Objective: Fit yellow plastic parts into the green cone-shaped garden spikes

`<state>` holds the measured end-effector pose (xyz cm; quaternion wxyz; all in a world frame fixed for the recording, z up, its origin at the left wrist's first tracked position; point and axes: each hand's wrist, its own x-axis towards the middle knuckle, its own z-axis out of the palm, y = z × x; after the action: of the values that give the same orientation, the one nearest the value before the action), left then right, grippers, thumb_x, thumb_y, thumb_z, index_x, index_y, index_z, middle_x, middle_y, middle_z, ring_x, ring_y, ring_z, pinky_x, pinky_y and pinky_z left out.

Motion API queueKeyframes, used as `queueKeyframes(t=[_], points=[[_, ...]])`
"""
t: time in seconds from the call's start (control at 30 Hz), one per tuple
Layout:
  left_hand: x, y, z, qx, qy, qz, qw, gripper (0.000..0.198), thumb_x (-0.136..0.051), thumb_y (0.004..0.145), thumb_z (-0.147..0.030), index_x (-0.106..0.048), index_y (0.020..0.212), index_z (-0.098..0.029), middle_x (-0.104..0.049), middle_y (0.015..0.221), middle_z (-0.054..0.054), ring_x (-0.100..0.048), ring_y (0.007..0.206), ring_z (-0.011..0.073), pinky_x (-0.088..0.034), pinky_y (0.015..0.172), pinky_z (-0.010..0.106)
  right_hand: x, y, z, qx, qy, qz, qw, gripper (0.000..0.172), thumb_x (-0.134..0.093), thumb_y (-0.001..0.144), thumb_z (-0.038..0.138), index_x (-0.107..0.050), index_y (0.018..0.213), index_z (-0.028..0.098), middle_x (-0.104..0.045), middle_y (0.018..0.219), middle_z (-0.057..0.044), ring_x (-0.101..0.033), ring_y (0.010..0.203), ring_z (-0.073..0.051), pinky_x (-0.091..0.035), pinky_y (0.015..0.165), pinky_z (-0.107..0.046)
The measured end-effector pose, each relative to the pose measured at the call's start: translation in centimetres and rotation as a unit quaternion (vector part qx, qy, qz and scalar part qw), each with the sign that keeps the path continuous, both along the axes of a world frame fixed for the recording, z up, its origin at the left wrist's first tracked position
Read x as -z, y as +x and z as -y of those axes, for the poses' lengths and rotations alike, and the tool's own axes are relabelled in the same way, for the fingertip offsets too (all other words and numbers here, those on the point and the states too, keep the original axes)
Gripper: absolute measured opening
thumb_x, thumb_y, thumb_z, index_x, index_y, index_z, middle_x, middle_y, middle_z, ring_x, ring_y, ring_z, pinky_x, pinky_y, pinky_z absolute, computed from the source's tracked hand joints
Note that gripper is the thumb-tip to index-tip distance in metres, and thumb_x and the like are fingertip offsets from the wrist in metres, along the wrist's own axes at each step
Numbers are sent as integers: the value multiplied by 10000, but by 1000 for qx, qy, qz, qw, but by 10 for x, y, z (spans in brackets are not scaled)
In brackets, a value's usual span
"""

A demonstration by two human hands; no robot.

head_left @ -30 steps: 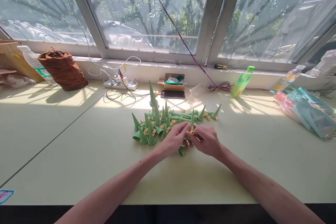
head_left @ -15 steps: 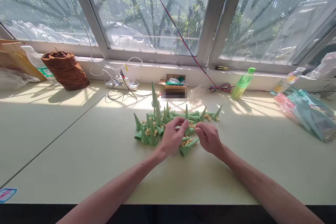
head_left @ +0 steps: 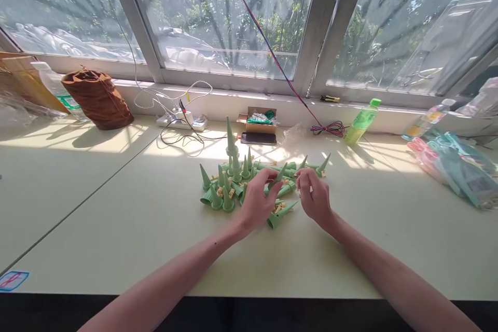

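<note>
A pile of green plastic cone spikes with small yellow fittings lies on the pale table. My left hand is closed on one green spike, tilted with its tip up and to the right. My right hand is beside it, with fingers curled in a pinch over the pile's right part; what they hold is too small to make out. Another green spike lies flat between my wrists. A tall stack of cones stands behind the pile.
Along the window sill stand a brown bag, a white power strip with cables, a small cardboard box behind a dark phone, a green bottle, and pastel plastic packages at the right.
My left hand has tilted its green spike from upright to a slant. My right hand has drawn apart from the left and moved slightly up and to the right.
</note>
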<state>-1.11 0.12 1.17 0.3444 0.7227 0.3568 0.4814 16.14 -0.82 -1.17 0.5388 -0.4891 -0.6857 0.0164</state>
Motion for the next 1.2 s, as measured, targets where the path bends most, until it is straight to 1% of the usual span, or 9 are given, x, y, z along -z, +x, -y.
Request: queueKeyframes(t=[0.13,0.23,0.33,0.5,0.7,0.83,1.0,1.07,1.2], points=[[2,0,-1,7,4,-27,1000,141,-507,939,-289,-567,990,-172,-633,956,67,-593,874,174,-472,811,292,-1,0,-3,17,-12,43,999,175,-455,977,257,-531,831,196,-497,599,33,-423,490,-112,-354,517,-246],[3,0,-2,8,4,-34,999,116,-484,946,-262,-546,990,-175,-618,939,57,-590,874,172,-465,796,285,0,0,-5,15,-47,69,996,128,-518,942,265,-550,842,191,-558,634,27,-428,468,-96,-345,504,-239],[5,0,-3,9,8,-43,999,80,-468,943,-225,-528,974,-181,-601,911,41,-581,845,161,-460,760,275,0,-1,-5,11,-73,81,994,117,-520,933,272,-568,865,190,-601,677,15,-449,470,-93,-356,515,-238],[6,1,-4,1,7,-60,998,59,-469,931,-195,-520,958,-184,-592,891,35,-578,824,156,-463,728,269,-1,-2,-3,19,-66,69,995,124,-506,936,272,-573,867,193,-619,697,5,-455,465,-93,-365,513,-241],[10,2,-5,-6,19,-57,998,86,-507,919,-206,-522,1001,-186,-620,963,53,-604,906,172,-493,849,315,-3,-2,-2,17,-50,74,996,99,-522,922,259,-574,869,194,-624,690,8,-453,457,-92,-378,522,-241],[11,1,-6,-1,19,-70,997,118,-531,907,-197,-530,1025,-188,-641,982,55,-616,927,180,-503,868,332,-3,-2,-2,8,-38,81,996,79,-540,910,253,-578,882,191,-628,698,13,-455,457,-85,-382,527,-233],[9,1,-4,23,7,-64,998,128,-505,924,-217,-557,1035,-182,-643,993,67,-616,908,180,-528,875,357,-4,-2,-1,8,-42,80,996,100,-517,923,253,-578,878,187,-626,706,9,-454,465,-87,-377,530,-233],[8,1,-4,24,-1,-55,998,128,-510,922,-231,-555,1030,-178,-632,986,70,-611,897,176,-547,851,348,-4,-2,-2,14,-46,82,995,111,-508,929,251,-576,869,187,-620,700,10,-449,469,-90,-371,534,-236],[7,2,-5,21,-11,-49,998,81,-516,917,-242,-536,961,-177,-601,894,48,-592,827,160,-571,746,300,-4,0,-4,12,-59,96,994,121,-494,935,250,-583,887,184,-640,734,-4,-444,474,-97,-369,546,-246]])
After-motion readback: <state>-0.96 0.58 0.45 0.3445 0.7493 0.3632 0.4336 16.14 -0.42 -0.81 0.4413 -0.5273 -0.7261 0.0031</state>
